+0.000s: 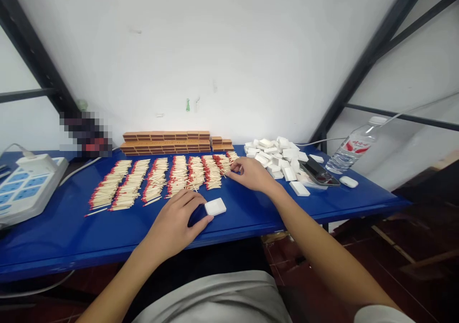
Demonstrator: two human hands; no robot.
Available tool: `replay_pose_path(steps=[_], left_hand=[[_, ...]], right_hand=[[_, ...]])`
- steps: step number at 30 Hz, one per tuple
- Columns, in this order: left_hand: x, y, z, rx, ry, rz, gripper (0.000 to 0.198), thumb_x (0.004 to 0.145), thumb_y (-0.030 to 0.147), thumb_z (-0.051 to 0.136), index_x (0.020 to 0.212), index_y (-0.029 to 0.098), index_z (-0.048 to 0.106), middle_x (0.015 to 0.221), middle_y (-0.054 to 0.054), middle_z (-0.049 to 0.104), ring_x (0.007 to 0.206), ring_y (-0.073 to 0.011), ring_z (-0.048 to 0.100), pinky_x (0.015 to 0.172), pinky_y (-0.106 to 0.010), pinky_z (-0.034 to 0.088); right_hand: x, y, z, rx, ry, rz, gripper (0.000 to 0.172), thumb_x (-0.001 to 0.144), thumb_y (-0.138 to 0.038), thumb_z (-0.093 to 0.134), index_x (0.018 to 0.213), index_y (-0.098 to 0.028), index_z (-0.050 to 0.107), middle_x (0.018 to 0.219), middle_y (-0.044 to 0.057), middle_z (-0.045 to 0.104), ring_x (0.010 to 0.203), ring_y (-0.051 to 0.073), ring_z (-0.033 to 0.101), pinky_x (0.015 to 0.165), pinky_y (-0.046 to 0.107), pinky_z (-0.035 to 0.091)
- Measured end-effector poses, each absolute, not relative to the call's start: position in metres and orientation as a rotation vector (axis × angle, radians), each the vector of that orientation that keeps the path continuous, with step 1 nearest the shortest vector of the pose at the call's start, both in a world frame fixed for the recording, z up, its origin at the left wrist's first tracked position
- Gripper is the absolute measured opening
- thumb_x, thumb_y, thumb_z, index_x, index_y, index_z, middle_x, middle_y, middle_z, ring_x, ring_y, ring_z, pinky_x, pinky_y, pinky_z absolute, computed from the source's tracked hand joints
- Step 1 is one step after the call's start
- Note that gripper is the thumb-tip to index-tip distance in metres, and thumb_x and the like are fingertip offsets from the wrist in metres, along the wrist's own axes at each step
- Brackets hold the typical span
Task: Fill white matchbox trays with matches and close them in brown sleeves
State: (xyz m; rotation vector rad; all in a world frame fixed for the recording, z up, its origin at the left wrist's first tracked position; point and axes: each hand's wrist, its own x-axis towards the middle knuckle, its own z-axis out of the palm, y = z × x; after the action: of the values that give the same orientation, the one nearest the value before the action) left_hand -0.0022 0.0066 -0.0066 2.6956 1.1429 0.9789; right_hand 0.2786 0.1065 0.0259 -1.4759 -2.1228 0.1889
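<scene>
On the blue table, a small white matchbox tray (215, 207) lies near the front edge. My left hand (179, 218) grips it at its left side, thumb along the near edge and fingertips at the far corner. Rows of red-tipped matches (177, 175) lie spread in bundles beyond it. At the rightmost bundle, my right hand (251, 172) has its thumb and forefinger bent together over the matches; the fingertips partly hide what they pinch. A heap of white trays (276, 153) sits right of that hand, and one loose tray (299, 188) lies nearer me.
Brown matchbox sleeves (165, 143) are stacked along the wall. At the right are a phone (321, 172), a water bottle (355, 146) and a white earphone case (348, 182). A power strip (30, 189) with a plug and cable occupies the left end.
</scene>
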Motion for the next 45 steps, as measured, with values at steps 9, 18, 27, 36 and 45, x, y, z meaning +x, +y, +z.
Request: replay_pose_path(steps=[9,18,27,36,45], left_hand=[[-0.003,0.005,-0.005,2.699,1.131,0.971,0.019,0.103,0.036,0.069,0.116,0.023,0.068,0.118,-0.008,0.073,0.113,-0.0286,0.066,0.102,-0.047,0.054],[-0.002,0.006,-0.006,2.708,1.124,0.972,0.020,0.102,0.035,0.071,0.118,0.022,0.068,0.119,-0.008,0.073,0.112,-0.0281,0.066,0.102,-0.048,0.055],[-0.002,0.007,-0.005,2.708,1.116,0.979,0.019,0.103,0.035,0.070,0.117,0.022,0.068,0.117,-0.008,0.073,0.110,-0.0279,0.066,0.100,-0.048,0.055],[-0.001,0.006,-0.004,2.713,1.100,1.010,0.018,0.102,0.034,0.070,0.115,0.022,0.069,0.115,-0.008,0.074,0.108,-0.0278,0.069,0.098,-0.046,0.056],[-0.001,0.006,-0.004,2.719,1.099,1.000,0.018,0.103,0.036,0.069,0.116,0.022,0.068,0.116,-0.008,0.074,0.109,-0.0272,0.068,0.099,-0.047,0.056]], right_hand=[[0.266,0.116,0.023,-1.494,-2.245,0.204,0.022,0.095,-0.026,0.074,0.074,-0.021,0.067,0.083,0.005,0.077,0.076,0.019,0.067,0.066,0.030,0.041],[0.290,0.103,0.019,-1.455,-2.187,0.368,0.019,0.097,-0.028,0.068,0.080,-0.019,0.067,0.078,0.004,0.072,0.070,0.017,0.062,0.064,0.029,0.041],[0.307,0.084,0.010,-1.324,-2.052,0.449,0.024,0.098,-0.041,0.065,0.087,-0.021,0.071,0.081,0.004,0.070,0.075,0.020,0.061,0.071,0.033,0.047],[0.296,0.067,0.013,-1.291,-2.106,0.538,0.016,0.095,-0.035,0.073,0.087,-0.021,0.077,0.087,0.004,0.072,0.075,0.018,0.061,0.069,0.032,0.047],[0.291,0.066,0.007,-1.291,-2.126,0.576,0.014,0.096,-0.034,0.074,0.090,-0.022,0.078,0.090,0.004,0.072,0.074,0.017,0.059,0.069,0.031,0.046]])
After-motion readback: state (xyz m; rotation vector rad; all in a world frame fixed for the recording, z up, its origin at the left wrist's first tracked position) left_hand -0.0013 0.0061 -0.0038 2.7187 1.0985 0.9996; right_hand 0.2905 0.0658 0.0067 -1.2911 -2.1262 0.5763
